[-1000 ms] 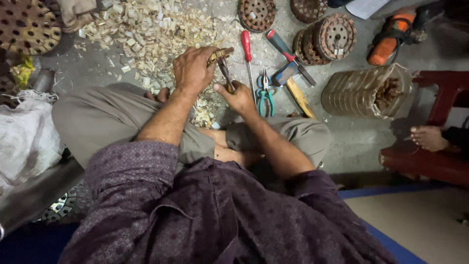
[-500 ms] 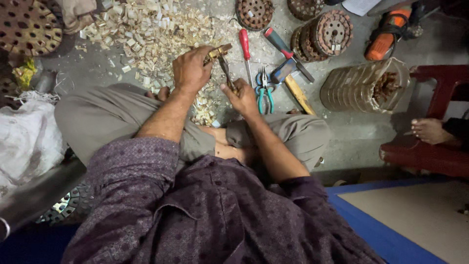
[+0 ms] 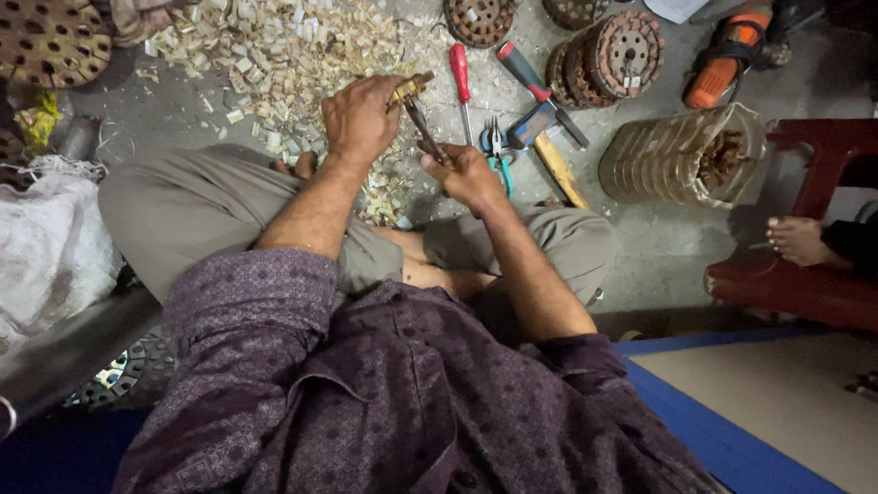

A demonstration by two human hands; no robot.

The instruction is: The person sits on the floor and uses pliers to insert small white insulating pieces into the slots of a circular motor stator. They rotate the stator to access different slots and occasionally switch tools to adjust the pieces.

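I sit cross-legged on a concrete floor. My left hand (image 3: pixel 361 119) is closed around a small brass-coloured piece (image 3: pixel 412 89) that sticks out past the thumb. My right hand (image 3: pixel 466 172) grips a thin dark metal tool (image 3: pixel 422 123) whose tip rests against that piece. Just past my hands lie a red-handled screwdriver (image 3: pixel 460 78), teal-handled pliers (image 3: pixel 497 151) and a wooden-handled hammer (image 3: pixel 558 165).
A heap of pale chips (image 3: pixel 274 46) covers the floor ahead. Round slotted metal cores (image 3: pixel 608 55) and a clear bag of discs (image 3: pixel 681 155) lie at right, with an orange power tool (image 3: pixel 732 50). Another person's foot (image 3: pixel 800 240) rests on a red stool (image 3: pixel 805 274). A white sack (image 3: pixel 46 247) sits left.
Both hands stay together on the brass piece; the dark tool's angle has shifted slightly. The view has tilted a little.
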